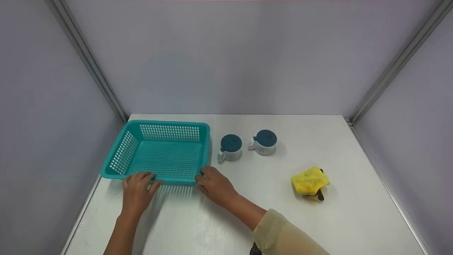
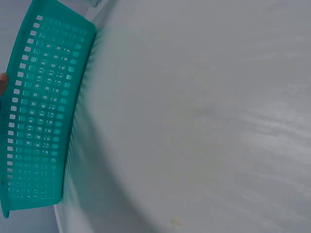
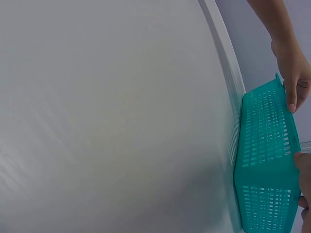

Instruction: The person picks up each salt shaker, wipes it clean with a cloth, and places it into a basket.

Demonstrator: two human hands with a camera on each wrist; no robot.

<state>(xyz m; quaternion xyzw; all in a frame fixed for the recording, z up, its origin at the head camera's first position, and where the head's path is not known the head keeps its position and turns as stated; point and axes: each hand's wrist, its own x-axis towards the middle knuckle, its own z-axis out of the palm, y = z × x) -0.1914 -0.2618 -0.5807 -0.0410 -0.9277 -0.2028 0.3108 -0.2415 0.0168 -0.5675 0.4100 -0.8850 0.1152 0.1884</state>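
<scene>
A teal plastic basket (image 1: 166, 156) with slotted sides stands on the left of the white table, nothing inside it. My left hand (image 1: 137, 193) pinches its front rim left of the middle, fingers over the edge and thumb outside. At the front right corner my right hand (image 1: 216, 186) grips the same rim. In the right wrist view both the left hand (image 3: 294, 73) and the right hand (image 3: 305, 182) show on the basket (image 3: 266, 131). The left wrist view shows the basket's slotted side (image 2: 41, 111) along the table, with just a fingertip at its rim.
Right of the basket stand two clear jars with dark blue lids and handles, one nearer (image 1: 231, 148) and one farther right (image 1: 264, 142). A crumpled yellow cloth (image 1: 310, 181) with dark parts lies on the right of the table (image 1: 354, 219). Pale panels (image 1: 226, 56) enclose the back and sides.
</scene>
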